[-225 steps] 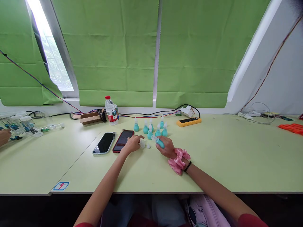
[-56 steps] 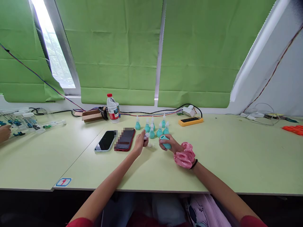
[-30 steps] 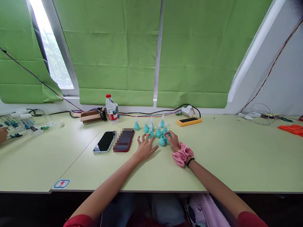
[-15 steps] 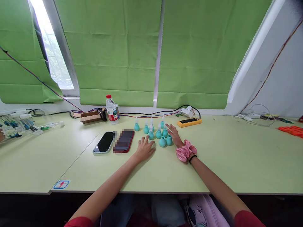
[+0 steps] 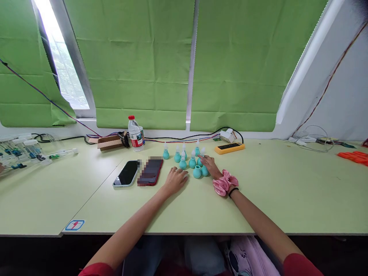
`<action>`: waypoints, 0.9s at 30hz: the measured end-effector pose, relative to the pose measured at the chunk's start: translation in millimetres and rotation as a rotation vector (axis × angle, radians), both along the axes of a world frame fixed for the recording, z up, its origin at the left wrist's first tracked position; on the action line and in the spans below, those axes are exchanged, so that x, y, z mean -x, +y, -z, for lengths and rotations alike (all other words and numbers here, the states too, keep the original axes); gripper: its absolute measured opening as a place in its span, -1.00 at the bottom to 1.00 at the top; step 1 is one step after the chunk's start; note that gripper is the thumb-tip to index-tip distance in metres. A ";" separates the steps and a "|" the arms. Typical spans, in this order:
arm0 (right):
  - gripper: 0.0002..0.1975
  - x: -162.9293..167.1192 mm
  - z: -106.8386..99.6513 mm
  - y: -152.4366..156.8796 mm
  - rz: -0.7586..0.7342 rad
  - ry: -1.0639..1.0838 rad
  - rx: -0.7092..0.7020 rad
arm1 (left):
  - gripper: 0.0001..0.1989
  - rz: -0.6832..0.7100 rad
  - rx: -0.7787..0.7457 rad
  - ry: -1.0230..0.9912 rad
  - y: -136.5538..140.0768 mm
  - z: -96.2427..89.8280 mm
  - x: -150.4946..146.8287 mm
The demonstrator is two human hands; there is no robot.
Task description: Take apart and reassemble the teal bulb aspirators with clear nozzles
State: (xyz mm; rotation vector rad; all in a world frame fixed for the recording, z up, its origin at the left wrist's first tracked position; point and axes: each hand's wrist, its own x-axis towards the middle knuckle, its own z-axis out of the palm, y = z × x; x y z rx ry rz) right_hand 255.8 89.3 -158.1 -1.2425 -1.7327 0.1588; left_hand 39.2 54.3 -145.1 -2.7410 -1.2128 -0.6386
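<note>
Several teal squeeze bulbs stand in a group on the table, most with translucent pointed nozzles, such as the bulb at the group's left (image 5: pixel 166 154). In front is a teal bulb with a bare round opening (image 5: pixel 197 172); another teal bulb (image 5: pixel 204 171) beside it is partly covered by my right hand. My left hand (image 5: pixel 176 180) rests palm down on the table, fingers apart, just in front of the bulbs. My right hand (image 5: pixel 211 166), with a pink scrunchie (image 5: pixel 225 183) at its wrist, reaches over the group's right side. Its outstretched fingers overlap a nozzled bulb; contact is unclear.
Two phones, one light-edged (image 5: pixel 126 174) and one red-edged (image 5: pixel 150 171), lie left of my left hand. Behind are a water bottle (image 5: pixel 135 134), a cardboard box (image 5: pixel 109 143) and a yellow power strip (image 5: pixel 229 148). Clear tubes (image 5: pixel 31 147) and part of another person's hand are far left.
My right hand has lowered slightly, its fingers shifting left over the nozzled bulb and its palm covering more of the front right bulb. My left hand has barely moved.
</note>
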 end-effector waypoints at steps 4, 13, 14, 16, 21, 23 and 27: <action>-0.63 -0.1 -7.9 -5.3 0.151 0.067 -0.143 | -0.70 0.034 -0.023 0.023 1.4 -0.6 1.6; -0.74 29.8 -26.8 -42.7 0.207 0.102 -0.364 | -0.71 0.020 -0.002 0.018 6.4 -0.2 5.0; -0.77 36.0 -26.1 -47.4 0.156 0.062 -0.358 | -0.71 0.011 0.001 0.017 5.9 0.3 5.2; -0.81 48.1 -23.8 -55.9 0.032 -0.045 -0.335 | -0.72 -0.006 0.004 0.019 3.9 1.3 5.8; -0.75 67.9 -17.0 -67.9 -0.208 -0.279 -0.269 | -0.70 -0.034 0.034 0.057 0.0 2.8 8.8; -0.74 70.0 -15.1 -68.2 -0.232 -0.302 -0.253 | -0.68 -0.038 0.054 0.080 -0.3 3.0 9.5; -0.78 68.6 -13.7 -65.6 -0.210 -0.296 -0.245 | -0.63 -0.042 0.089 0.107 -0.8 3.0 8.1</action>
